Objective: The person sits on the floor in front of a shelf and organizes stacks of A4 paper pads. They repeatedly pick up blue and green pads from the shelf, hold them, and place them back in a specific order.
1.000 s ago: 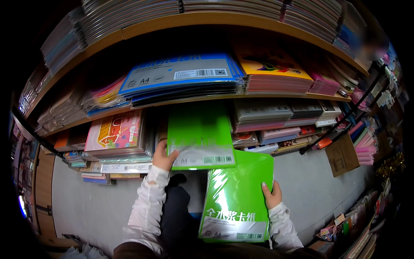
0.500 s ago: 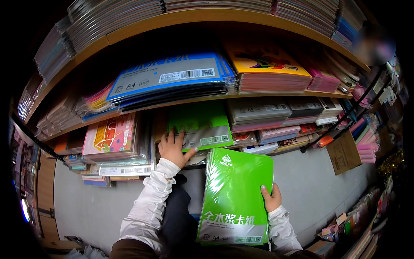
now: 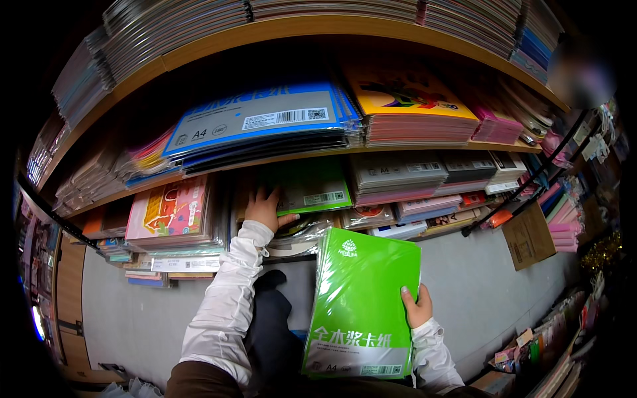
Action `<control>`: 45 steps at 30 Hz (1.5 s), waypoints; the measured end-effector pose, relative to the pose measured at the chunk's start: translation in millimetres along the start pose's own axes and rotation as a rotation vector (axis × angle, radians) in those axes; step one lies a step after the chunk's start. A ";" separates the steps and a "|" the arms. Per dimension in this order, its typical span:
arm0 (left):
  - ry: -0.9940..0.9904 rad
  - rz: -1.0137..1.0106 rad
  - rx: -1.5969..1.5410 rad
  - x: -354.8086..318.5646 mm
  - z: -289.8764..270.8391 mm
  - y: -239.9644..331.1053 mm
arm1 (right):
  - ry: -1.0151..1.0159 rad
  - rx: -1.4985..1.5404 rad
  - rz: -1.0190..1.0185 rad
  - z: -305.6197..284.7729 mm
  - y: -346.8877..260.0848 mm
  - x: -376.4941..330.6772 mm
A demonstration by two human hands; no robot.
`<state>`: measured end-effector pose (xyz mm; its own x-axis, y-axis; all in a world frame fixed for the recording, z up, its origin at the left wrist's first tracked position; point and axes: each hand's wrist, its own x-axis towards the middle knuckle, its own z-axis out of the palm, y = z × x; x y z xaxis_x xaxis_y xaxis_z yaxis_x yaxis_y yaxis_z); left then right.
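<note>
My right hand (image 3: 418, 308) grips a stack of green plastic-wrapped A4 card paper packs (image 3: 365, 292) by its right edge, thumb on top and the other fingers hidden beneath. The stack lies in front of me, below the shelf's front edge. On the lower shelf lies another green card paper pack (image 3: 318, 182), partly in the shade of the board above. My left hand (image 3: 263, 211) is open against that pack's near left corner, fingers spread over its surface and thumb along its front edge.
Blue-and-grey paper packs (image 3: 265, 119) and yellow-covered packs (image 3: 411, 93) fill the shelf above. Grey packs (image 3: 398, 171) sit right of my left hand, pink picture packs (image 3: 166, 212) left of it. A cardboard box (image 3: 529, 235) stands at right on the grey floor (image 3: 478, 285).
My left hand has moved forward, and the green pack under it has slid deeper into the lower shelf. The right hand and its green stack have stayed put.
</note>
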<state>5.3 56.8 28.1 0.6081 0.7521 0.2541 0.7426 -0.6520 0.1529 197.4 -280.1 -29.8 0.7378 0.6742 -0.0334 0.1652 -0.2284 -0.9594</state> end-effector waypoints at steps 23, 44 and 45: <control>-0.099 0.016 0.021 15.4 7.7 -21.8 | 0.011 -0.009 -0.014 3.8 3.3 0.4; -0.127 0.011 -0.105 22.5 1.2 -26.5 | -0.030 -0.055 0.021 1.0 3.8 1.9; -0.133 0.000 -0.117 22.1 0.1 -25.3 | -0.026 -0.054 0.019 1.2 4.2 1.7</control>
<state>0.0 90.0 29.9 0.6455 0.7532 0.1265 0.7097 -0.6527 0.2651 198.6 -279.1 -34.3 0.7240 0.6872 -0.0592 0.1872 -0.2783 -0.9421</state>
